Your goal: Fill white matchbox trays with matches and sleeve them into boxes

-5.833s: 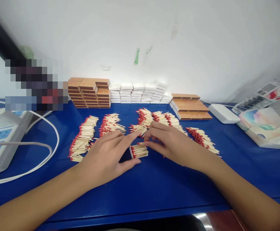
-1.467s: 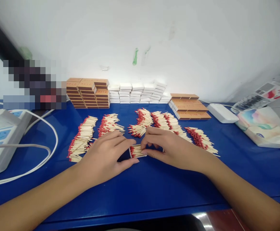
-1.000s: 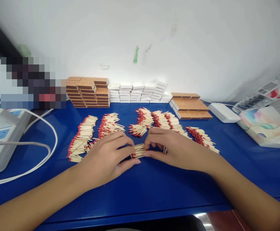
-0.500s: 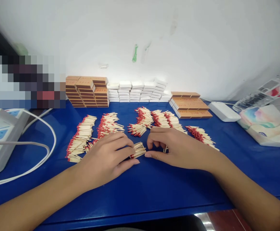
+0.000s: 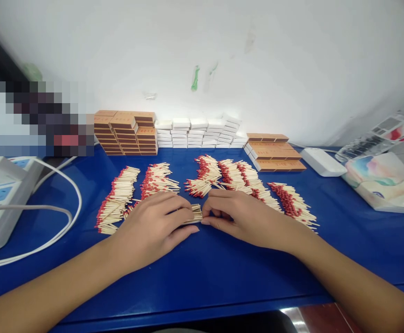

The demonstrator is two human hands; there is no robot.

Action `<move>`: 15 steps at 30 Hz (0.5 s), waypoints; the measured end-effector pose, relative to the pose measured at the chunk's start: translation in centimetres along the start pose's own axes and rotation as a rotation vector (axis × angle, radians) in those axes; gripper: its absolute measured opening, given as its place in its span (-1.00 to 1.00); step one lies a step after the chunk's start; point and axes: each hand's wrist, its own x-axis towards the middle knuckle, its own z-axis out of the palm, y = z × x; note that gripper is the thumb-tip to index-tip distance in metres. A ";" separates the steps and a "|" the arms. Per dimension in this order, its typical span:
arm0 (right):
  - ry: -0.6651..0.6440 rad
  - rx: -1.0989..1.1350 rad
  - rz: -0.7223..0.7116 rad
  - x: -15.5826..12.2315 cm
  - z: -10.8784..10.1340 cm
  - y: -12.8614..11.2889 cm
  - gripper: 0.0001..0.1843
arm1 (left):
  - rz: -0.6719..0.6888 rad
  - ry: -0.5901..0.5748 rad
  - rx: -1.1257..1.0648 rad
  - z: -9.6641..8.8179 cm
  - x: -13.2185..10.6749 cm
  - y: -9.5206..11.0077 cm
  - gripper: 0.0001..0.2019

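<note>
Close to the middle of the blue table, a small matchbox tray [image 5: 192, 222] full of matches [image 5: 197, 212] lies between my hands. My left hand [image 5: 151, 224] grips it from the left, fingers over the far side and thumb along the near side, hiding its left part. At the tray's right end, my right hand [image 5: 238, 215] is closed, thumb and fingertips pressed against the end; its inner fingers are partly hidden. Behind the hands lie rows of red-tipped matches, one row [image 5: 118, 194] at the left and another [image 5: 294, 203] beside my right wrist.
Against the wall stand stacked brown matchboxes [image 5: 125, 134], white inner trays [image 5: 198, 134] and more brown matchboxes [image 5: 274, 155]. A white power strip [image 5: 0, 203] with looping cables lies left. To the right are a white box [image 5: 323, 162] and a tissue pack [image 5: 382, 182].
My right hand has moved left to the tray's end, and its thumb and fingers have drawn together. My left hand stays almost in place around the tray.
</note>
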 end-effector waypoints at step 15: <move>0.171 -0.045 -0.007 0.3 1.1 0.2 -0.90 | -0.038 0.013 -0.007 0.0 -0.1 -0.1 -0.67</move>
